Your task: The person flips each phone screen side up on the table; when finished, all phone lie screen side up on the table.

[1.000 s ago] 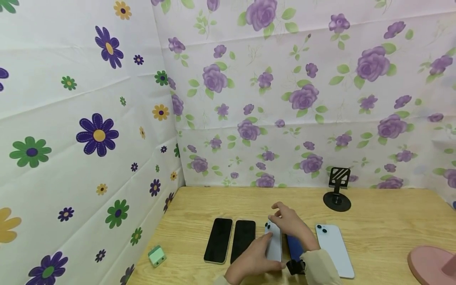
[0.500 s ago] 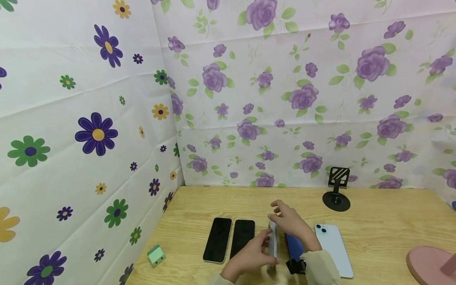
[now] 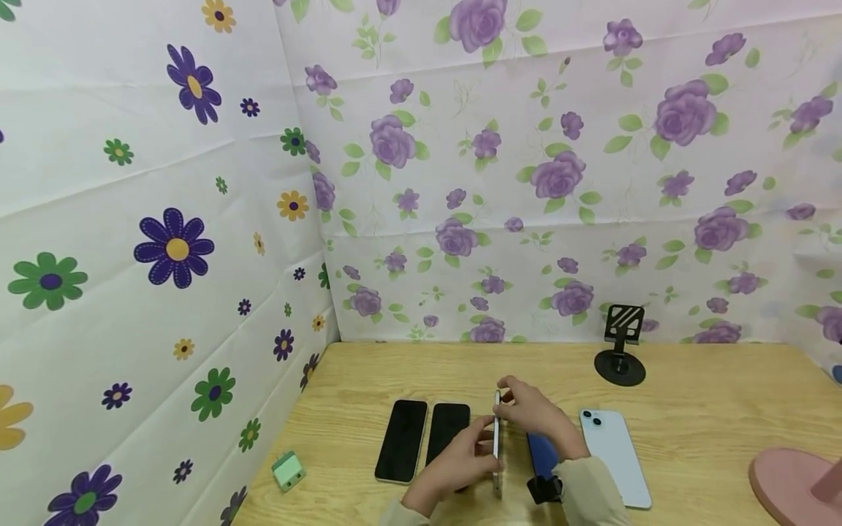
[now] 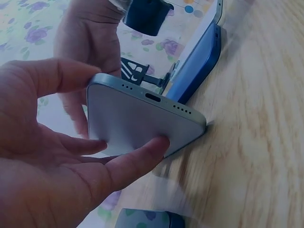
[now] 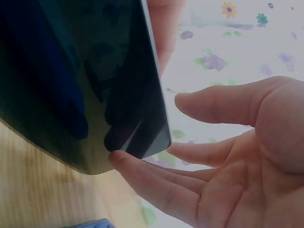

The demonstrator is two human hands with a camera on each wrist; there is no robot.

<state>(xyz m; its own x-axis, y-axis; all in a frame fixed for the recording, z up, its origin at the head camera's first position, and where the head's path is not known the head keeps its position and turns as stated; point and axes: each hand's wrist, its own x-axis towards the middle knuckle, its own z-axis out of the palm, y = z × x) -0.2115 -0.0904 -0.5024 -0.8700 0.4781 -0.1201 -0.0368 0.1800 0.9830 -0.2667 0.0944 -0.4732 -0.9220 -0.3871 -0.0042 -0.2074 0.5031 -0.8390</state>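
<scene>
A pale phone (image 3: 497, 446) stands on its long edge on the wooden table. My left hand (image 3: 454, 464) pinches it near its charging-port end, the thumb on an edge and fingertips against the pale back (image 4: 123, 114). At the far end is my right hand (image 3: 538, 415); in the right wrist view its fingertips touch a corner of the dark, glossy screen (image 5: 128, 80), while the thumb (image 5: 213, 102) stays apart from it. A blue phone (image 3: 543, 456) lies partly hidden under the right forearm. Two dark-screened phones lie left of the held one, one at the outside (image 3: 401, 442), the other (image 3: 450, 427) beside the left hand.
A light blue phone (image 3: 616, 460) lies back up at the right. Behind it stands a black folding phone stand (image 3: 620, 361). A green charger plug (image 3: 288, 471) sits at the left, and a pink round base (image 3: 789, 482) at the right edge. Flowered cloth walls (image 3: 395, 241) close off the table.
The pale phone has turned from lying back up to standing on its long edge, raised by my left hand. My right hand's fingertips have come to its far end.
</scene>
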